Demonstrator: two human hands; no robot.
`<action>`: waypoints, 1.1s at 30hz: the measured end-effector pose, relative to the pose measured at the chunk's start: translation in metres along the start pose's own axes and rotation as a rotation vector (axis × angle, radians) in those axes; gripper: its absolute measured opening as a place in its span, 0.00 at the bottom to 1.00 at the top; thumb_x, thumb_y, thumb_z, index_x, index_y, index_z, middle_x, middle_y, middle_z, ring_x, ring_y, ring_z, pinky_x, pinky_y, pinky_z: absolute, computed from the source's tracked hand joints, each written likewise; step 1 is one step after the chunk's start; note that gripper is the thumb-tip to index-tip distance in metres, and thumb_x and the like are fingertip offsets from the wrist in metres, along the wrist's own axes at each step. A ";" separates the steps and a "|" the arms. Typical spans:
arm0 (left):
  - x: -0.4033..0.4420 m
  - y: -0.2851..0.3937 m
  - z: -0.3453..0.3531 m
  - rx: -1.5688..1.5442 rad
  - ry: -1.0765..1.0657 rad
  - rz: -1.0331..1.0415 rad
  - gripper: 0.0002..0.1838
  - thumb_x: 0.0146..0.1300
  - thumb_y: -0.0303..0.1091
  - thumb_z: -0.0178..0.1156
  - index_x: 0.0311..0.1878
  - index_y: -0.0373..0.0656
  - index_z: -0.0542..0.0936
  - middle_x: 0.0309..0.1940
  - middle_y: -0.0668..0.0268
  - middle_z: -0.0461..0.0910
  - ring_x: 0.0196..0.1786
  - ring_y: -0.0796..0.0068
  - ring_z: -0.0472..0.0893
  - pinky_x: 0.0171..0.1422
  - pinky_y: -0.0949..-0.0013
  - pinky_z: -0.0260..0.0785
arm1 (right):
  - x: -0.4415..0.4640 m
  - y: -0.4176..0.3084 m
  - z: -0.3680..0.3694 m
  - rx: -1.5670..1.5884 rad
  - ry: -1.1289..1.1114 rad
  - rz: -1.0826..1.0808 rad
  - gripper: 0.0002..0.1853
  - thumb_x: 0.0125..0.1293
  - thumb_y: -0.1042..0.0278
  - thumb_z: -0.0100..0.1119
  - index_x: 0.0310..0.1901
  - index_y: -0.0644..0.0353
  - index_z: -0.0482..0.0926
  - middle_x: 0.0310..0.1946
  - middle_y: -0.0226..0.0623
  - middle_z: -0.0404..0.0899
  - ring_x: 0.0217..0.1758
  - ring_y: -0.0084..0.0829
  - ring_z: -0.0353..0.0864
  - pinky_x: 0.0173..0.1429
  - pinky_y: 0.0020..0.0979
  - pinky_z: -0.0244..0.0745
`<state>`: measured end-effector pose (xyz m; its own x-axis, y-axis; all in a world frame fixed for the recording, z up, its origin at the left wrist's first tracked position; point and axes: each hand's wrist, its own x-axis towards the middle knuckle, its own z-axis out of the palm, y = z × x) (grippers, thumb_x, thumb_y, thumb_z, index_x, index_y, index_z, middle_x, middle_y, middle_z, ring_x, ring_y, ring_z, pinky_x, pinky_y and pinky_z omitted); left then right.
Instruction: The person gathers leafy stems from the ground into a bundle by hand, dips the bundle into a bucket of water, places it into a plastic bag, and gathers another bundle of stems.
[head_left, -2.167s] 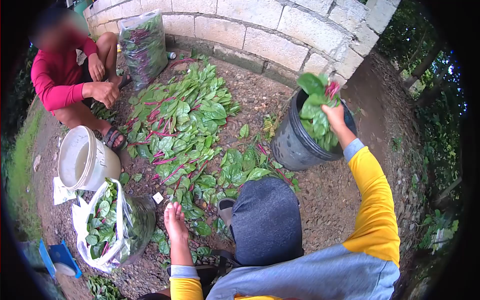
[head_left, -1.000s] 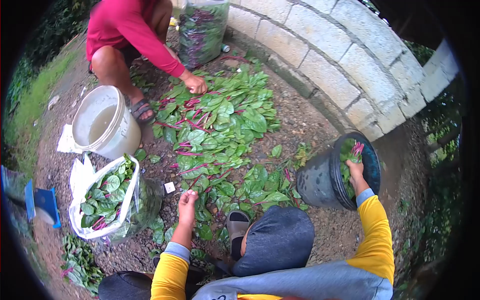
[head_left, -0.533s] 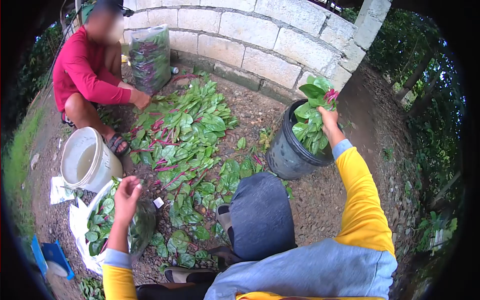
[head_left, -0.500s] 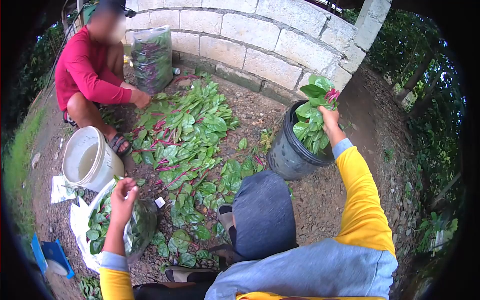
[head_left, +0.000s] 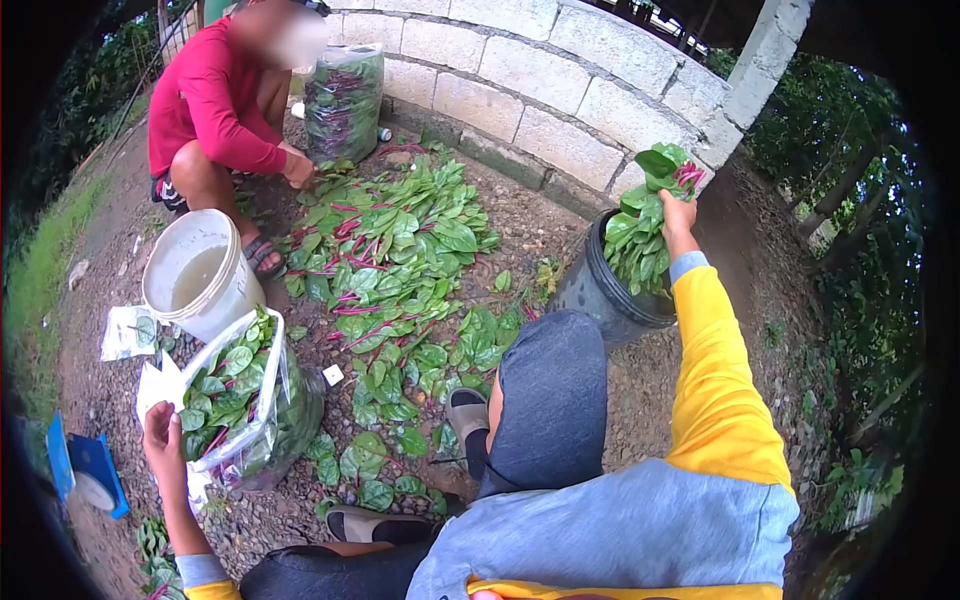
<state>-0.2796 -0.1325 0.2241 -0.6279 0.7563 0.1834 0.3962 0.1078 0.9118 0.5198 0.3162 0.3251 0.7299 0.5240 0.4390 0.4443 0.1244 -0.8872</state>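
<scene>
My feed comes through in even, soft daylight, with only faint shadows on the gravelly ground point(head_left: 650, 390). The block wall point(head_left: 490, 85) looks pale and bright, while the trees point(head_left: 850, 200) at right sink into gloom, specked with bluish light. I get slight glare off the near plastic bag point(head_left: 300, 415). The wide lens bows the wall, and black swallows the corners. The held bunch of leaves point(head_left: 638, 235) reads crisp; a blurred patch masks the co-worker's head point(head_left: 275, 32).
</scene>
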 end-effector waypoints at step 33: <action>-0.017 0.019 0.029 0.126 -0.137 0.062 0.13 0.63 0.26 0.55 0.51 0.34 0.73 0.45 0.60 0.77 0.48 0.74 0.75 0.54 0.70 0.66 | 0.013 -0.026 -0.029 -0.059 0.042 -0.056 0.27 0.41 0.70 0.71 0.46 0.65 0.75 0.40 0.42 0.80 0.41 0.33 0.81 0.48 0.33 0.74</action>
<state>-0.2416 -0.1248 0.2279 -0.5059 0.8439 0.1787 0.5174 0.1311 0.8456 0.5331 0.2954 0.3580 0.7236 0.4814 0.4946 0.5139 0.1025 -0.8517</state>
